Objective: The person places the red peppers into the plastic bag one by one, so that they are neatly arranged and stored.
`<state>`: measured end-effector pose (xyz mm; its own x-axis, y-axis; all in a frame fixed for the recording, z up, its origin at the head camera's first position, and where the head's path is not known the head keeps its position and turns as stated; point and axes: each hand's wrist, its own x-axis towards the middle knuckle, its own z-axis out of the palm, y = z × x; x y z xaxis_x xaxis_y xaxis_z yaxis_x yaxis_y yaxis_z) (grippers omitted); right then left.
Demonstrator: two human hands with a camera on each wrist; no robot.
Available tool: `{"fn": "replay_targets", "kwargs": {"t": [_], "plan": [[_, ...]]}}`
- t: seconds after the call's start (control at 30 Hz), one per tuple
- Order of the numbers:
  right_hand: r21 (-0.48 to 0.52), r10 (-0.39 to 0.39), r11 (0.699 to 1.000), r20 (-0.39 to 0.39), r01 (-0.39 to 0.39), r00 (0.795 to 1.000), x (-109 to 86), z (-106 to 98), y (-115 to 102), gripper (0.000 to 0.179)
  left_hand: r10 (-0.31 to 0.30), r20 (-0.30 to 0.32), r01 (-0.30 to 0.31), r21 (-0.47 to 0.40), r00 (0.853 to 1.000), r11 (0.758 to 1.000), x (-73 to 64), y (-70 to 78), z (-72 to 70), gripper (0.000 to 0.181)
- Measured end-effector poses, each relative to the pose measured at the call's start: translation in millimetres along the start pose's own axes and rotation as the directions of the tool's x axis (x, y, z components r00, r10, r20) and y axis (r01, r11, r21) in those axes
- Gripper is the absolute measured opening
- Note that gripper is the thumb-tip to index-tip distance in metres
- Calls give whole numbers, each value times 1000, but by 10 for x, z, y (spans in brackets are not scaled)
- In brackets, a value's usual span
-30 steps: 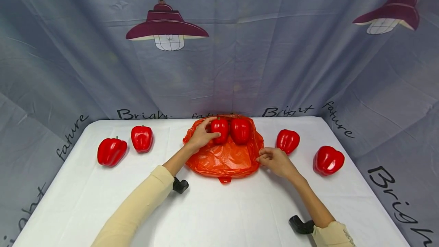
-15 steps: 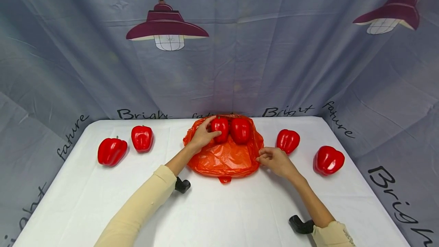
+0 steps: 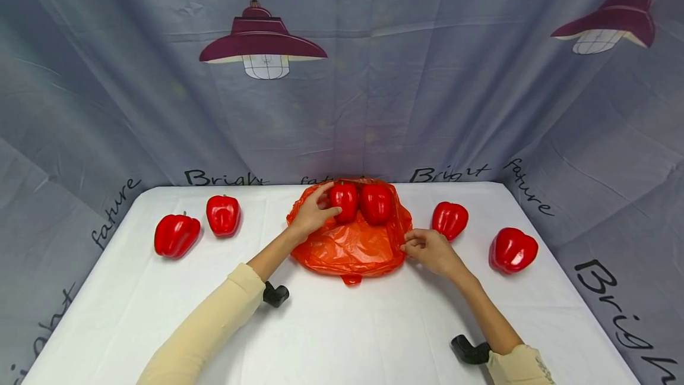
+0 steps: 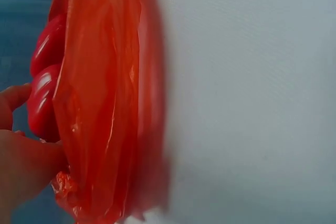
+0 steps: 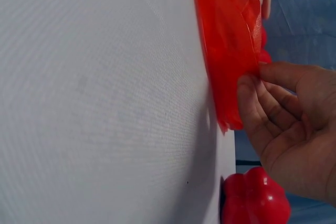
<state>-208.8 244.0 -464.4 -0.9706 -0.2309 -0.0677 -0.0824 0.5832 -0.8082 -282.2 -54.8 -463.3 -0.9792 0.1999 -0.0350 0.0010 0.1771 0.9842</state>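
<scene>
A red-orange plastic bag point(image 3: 352, 248) lies with its mouth spread at the middle of the table's far side. Inside it, two red bell peppers stand side by side, the left pepper point(image 3: 344, 201) and the right pepper point(image 3: 376, 203). My left hand point(image 3: 311, 214) reaches over the bag's left rim, its fingers and thumb spread loosely at the left pepper's side. In the left wrist view, an index finger point(image 4: 17, 96) is against or very near that pepper. My right hand point(image 3: 431, 251) pinches the bag's right edge between thumb and fingers, also seen in the right wrist view.
Two more red bell peppers, one point(image 3: 177, 236) and another point(image 3: 223, 215), lie on the left of the white-covered table point(image 3: 342, 337). On the right are a pepper point(image 3: 449, 220) near my right hand and another pepper point(image 3: 513, 250). A printed grey-blue curtain point(image 3: 342, 106) surrounds the table.
My left hand has drawn slightly left from the left pepper, its fingers looser, and its forearm has shifted left. The right hand and bag stay put.
</scene>
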Motion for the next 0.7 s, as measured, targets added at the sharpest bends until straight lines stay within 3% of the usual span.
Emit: {"fn": "replay_targets", "kwargs": {"t": [0.2, 0.43, 0.7], "plan": [[8, -5, 1000, -4, 5, 1000, 0, 6, 2, 24, 36, -4, -36, 20, 999, 999, -108, 13, -110, 67], [8, -16, 1000, -3, 16, 1000, 1, -1, 8, 27, 56, 47, -57, 9, 997, 998, -206, -7, -266, 64], [14, -15, 1000, -2, 15, 1000, 1, -4, 17, 26, 83, 58, -82, -28, 995, 996, -408, 108, -476, 65]]}}
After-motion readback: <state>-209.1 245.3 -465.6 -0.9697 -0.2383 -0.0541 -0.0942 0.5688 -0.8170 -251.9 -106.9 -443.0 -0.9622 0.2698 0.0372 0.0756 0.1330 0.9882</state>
